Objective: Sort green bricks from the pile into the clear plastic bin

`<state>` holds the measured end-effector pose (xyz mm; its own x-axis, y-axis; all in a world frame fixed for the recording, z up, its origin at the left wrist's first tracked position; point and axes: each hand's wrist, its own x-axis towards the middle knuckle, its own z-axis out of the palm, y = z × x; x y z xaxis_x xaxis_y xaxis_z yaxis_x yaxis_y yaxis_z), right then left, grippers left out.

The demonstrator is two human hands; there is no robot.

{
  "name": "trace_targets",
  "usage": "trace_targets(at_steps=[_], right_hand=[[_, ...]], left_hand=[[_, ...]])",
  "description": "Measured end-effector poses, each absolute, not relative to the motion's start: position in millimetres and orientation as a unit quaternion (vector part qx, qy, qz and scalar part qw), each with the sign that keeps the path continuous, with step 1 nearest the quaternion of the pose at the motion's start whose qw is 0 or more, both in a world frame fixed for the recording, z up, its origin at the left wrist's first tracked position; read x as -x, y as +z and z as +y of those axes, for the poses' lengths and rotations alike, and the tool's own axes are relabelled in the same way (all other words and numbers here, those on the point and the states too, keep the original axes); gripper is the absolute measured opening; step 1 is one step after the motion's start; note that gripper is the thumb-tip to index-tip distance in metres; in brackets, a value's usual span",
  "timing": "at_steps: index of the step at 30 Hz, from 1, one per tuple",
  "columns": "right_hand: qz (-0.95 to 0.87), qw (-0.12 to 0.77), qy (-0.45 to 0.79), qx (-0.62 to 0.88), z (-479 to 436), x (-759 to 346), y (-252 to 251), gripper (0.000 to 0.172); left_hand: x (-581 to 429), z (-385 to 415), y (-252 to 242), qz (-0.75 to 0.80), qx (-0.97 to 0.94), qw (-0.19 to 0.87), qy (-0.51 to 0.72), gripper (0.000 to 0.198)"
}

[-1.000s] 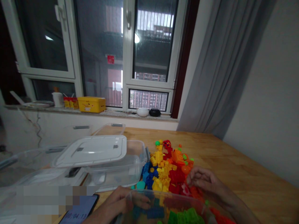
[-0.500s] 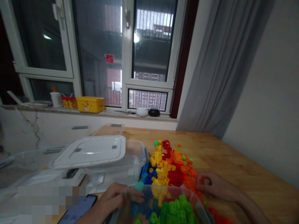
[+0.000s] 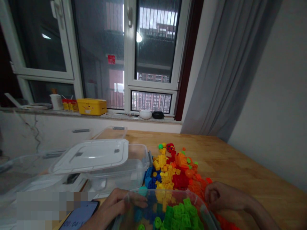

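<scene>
Left hand: the left hand [image 3: 115,207] is at the near left, its fingers [image 3: 137,202] clamped over the left rim of the clear bin [image 3: 168,193].
Right hand: the right hand [image 3: 219,196] is well apart from the other, to the right of the bin, knuckles up and fingers curled in; whether they enclose a brick cannot be told.
Bin: nearest the camera, between the hands, with green bricks [image 3: 180,214] and a few blue ones inside.
Brick pile: the brick pile [image 3: 172,172] of yellow, red, orange and blue pieces lies on the table [image 3: 240,166] just beyond the bin; its right edge reaches the right hand.
Left side: a phone [image 3: 79,218] lies beside the left wrist; farther off is a clear container [image 3: 124,177] with a white lid [image 3: 93,155] resting on it.
Far: a yellow box [image 3: 92,106] is on the windowsill; a grey curtain [image 3: 227,64] hangs at the right.
</scene>
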<state>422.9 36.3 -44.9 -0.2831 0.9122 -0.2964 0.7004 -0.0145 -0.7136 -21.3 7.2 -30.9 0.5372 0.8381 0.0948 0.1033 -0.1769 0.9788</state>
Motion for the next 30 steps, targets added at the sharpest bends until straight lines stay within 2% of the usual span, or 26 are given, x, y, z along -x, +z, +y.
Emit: trace_targets(at_steps=[5, 17, 25, 30], right_hand=[[-0.685, 0.119, 0.399, 0.598, 36.0, -422.5, -41.7, 0.012], [-0.694, 0.140, 0.392, 0.588, 39.0, -419.4, -39.8, 0.012], [-0.701, 0.187, 0.386, 0.570, 40.5, -419.3, -38.9, 0.008], [-0.703, 0.218, 0.394, 0.550, 39.6, -413.7, -31.7, 0.018]], left_hand=[[21.5, -7.2, -26.3, 0.397, -0.662, 0.520, 0.366, 0.035], [20.4, -10.4, -22.2, 0.412, -0.683, 0.493, 0.348, 0.036], [20.0, -6.7, -22.7, 0.402, -0.697, 0.486, 0.342, 0.036], [20.1, -7.5, -26.0, 0.391, -0.684, 0.495, 0.366, 0.034]])
